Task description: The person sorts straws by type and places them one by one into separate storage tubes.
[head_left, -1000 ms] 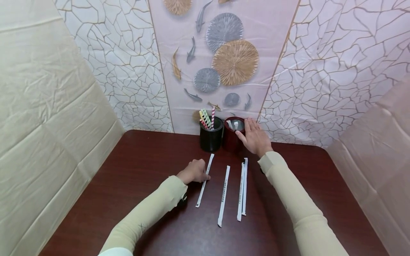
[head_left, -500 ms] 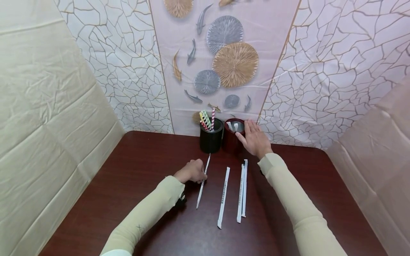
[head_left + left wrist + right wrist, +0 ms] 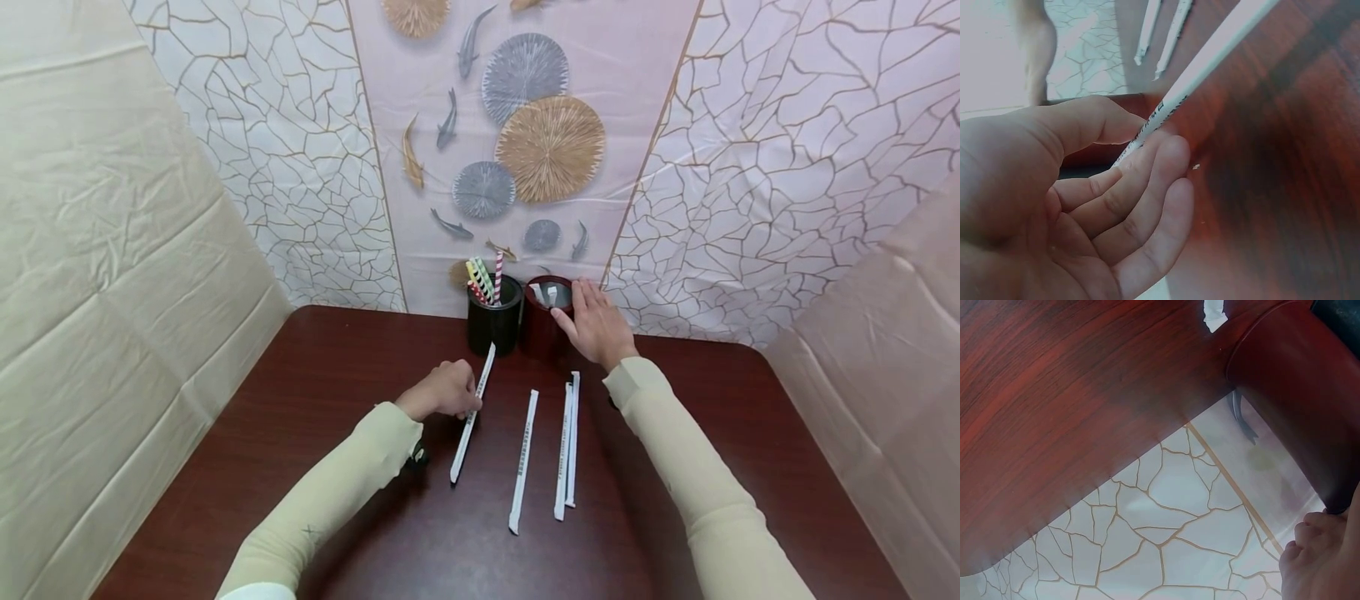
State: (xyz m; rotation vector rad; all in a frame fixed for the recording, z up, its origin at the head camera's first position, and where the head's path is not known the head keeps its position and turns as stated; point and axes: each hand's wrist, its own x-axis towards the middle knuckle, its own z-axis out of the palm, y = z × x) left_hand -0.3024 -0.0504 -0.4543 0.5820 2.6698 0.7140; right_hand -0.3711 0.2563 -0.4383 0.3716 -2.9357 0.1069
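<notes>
Between thumb and fingertips my left hand [image 3: 447, 389] pinches a paper-wrapped straw [image 3: 1200, 65], held slanting just above the table, its far end near the black cup. In the left wrist view the thumb lies along one side of the wrapper and the fingers behind it. My right hand [image 3: 600, 325] rests with fairly straight fingers against the rim and side of a dark red cup [image 3: 1297, 394]. Inside that cup two white wrapped ends [image 3: 552, 293] show. The black cup [image 3: 493, 332] beside it holds several striped and dotted paper straws [image 3: 485, 279].
On the brown table [image 3: 360, 367] lie more wrapped straws: a single one [image 3: 523, 462] in the middle, and a pair [image 3: 564, 454] side by side to its right. A patterned cloth [image 3: 300, 167] hangs directly behind the cups, and beige cloth walls [image 3: 112, 275] stand at both sides.
My left hand has lifted the wrapped straw off the table and moved slightly left and away from me, the straw turning in its pinch. The right hand stays on the red cup.
</notes>
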